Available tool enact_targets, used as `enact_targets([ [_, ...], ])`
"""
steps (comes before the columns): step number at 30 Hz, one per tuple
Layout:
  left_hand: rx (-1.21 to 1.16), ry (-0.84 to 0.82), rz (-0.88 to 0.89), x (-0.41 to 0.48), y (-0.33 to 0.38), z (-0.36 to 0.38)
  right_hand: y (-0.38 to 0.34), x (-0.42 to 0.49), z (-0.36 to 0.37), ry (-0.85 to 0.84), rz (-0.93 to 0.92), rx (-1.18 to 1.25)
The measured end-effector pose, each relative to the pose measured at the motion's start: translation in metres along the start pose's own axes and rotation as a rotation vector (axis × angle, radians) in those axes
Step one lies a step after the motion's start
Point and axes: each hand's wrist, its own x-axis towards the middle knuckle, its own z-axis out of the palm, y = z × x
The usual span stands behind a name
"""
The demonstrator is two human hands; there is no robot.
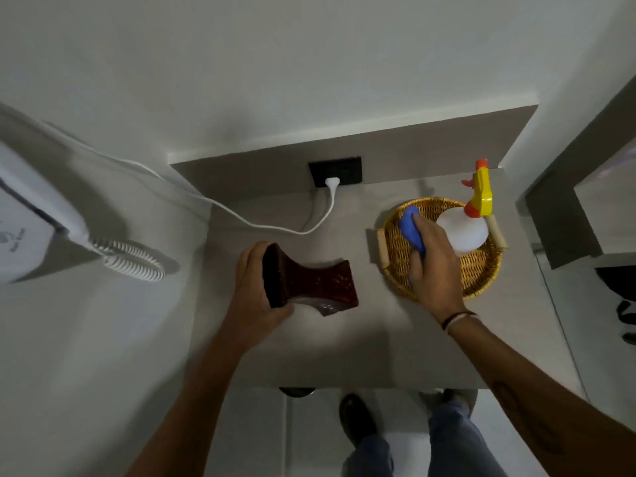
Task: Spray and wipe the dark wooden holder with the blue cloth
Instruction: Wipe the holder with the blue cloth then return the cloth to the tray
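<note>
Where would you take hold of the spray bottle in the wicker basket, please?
Take the spray bottle at its narrow neck just under the yellow trigger head, coming from above: it stands upright in the wicker basket, and its white body is wide.

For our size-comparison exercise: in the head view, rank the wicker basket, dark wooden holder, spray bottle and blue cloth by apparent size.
1. wicker basket
2. dark wooden holder
3. spray bottle
4. blue cloth, partly hidden by the right hand, so unsure.

- Bare forearms, no sleeves in view.
- Thin dark-and-light cord bracelet (459, 318) around right wrist, right of frame centre.
- Dark tattoo markings (506, 395) along right forearm, lower right.
- Blue jeans (451, 438) at bottom edge.
- Dark shoe (354, 420) at bottom centre.
</note>
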Motion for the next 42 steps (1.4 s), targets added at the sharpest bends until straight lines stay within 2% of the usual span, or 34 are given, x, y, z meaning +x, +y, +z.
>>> enact_targets([
  [3, 0.009, -0.029, 0.039, -0.002, -0.016, -0.007, -0.042, -0.035, 0.011, 0.046, -0.034, 0.154],
  [7, 0.028, -0.024, 0.061, -0.004, -0.026, -0.013, -0.096, -0.074, 0.049, -0.133, -0.034, 0.285],
  [9, 0.038, -0.006, 0.132, -0.004, -0.023, -0.013, -0.125, -0.087, 0.068, -0.241, -0.054, 0.369],
  [12, 0.038, 0.042, 0.272, -0.001, -0.025, -0.012, -0.153, -0.098, 0.093, -0.283, -0.175, 0.43],
  [15, 0.021, 0.065, 0.212, -0.003, -0.035, -0.013, -0.13, -0.093, 0.097, -0.329, -0.246, 0.269],
  [19, -0.011, 0.053, 0.098, -0.006, -0.035, -0.008, -0.085, -0.076, 0.082, -0.324, -0.029, 0.11],
  [21, -0.009, 0.054, 0.12, 0.0, -0.028, -0.005, -0.096, -0.074, 0.083, -0.322, -0.005, 0.195],
  [25, -0.015, 0.064, 0.217, 0.003, -0.024, -0.002, -0.141, -0.084, 0.097, -0.316, -0.146, 0.539],
  [26, -0.022, 0.071, 0.211, 0.001, -0.026, -0.003, -0.141, -0.085, 0.097, -0.326, -0.172, 0.556],
  [28, -0.032, 0.089, 0.167, -0.003, -0.031, -0.005, -0.12, -0.084, 0.096, -0.344, -0.179, 0.443],
  [30, -0.045, 0.089, 0.096, -0.005, -0.036, -0.004, -0.095, -0.081, 0.094, -0.325, -0.108, 0.255],
  [32, -0.046, 0.079, 0.08, -0.005, -0.037, -0.003, -0.079, -0.078, 0.091, -0.297, -0.007, 0.172],
  [35, -0.016, 0.072, 0.096, 0.002, -0.039, 0.002, -0.086, -0.073, 0.094, -0.279, -0.008, 0.363],
  [37, -0.019, 0.093, 0.115, 0.002, -0.038, 0.002, -0.113, -0.078, 0.101, -0.298, -0.086, 0.553],
  [39, -0.009, 0.112, 0.137, -0.001, -0.04, 0.001, -0.135, -0.086, 0.11, -0.293, -0.177, 0.641],
  [42, 0.018, 0.135, 0.131, -0.007, -0.046, -0.001, -0.118, -0.088, 0.111, -0.321, -0.213, 0.511],
])
